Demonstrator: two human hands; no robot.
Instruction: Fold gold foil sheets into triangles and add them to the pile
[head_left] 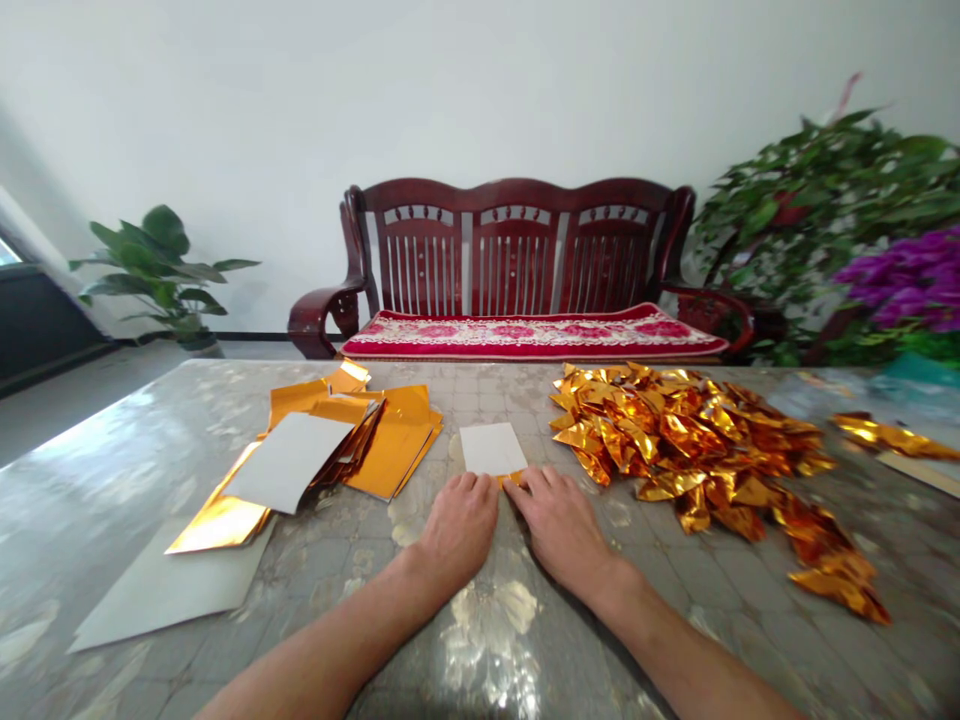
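Observation:
A small sheet of gold foil paper [493,448] lies white side up on the table in front of me. Its near edge is turned over, showing a narrow gold strip between my hands. My left hand [461,520] presses on the near left corner with its fingers curled together. On the near right part, my right hand [559,515] pinches the folded edge, fingers bent; some fingertips are hidden. To the left are loose stacks of flat gold foil paper [397,440], one sheet showing its white back. A heap of folded gold foil ingots [675,420] lies to the right.
A large pale sheet [180,590] rests under the left stack on the patterned table [322,620]. Clear plastic [817,390] and more gold foil [892,437] lie at the far right. Beyond the table stand a wooden bench [514,255] and leafy plants [161,265].

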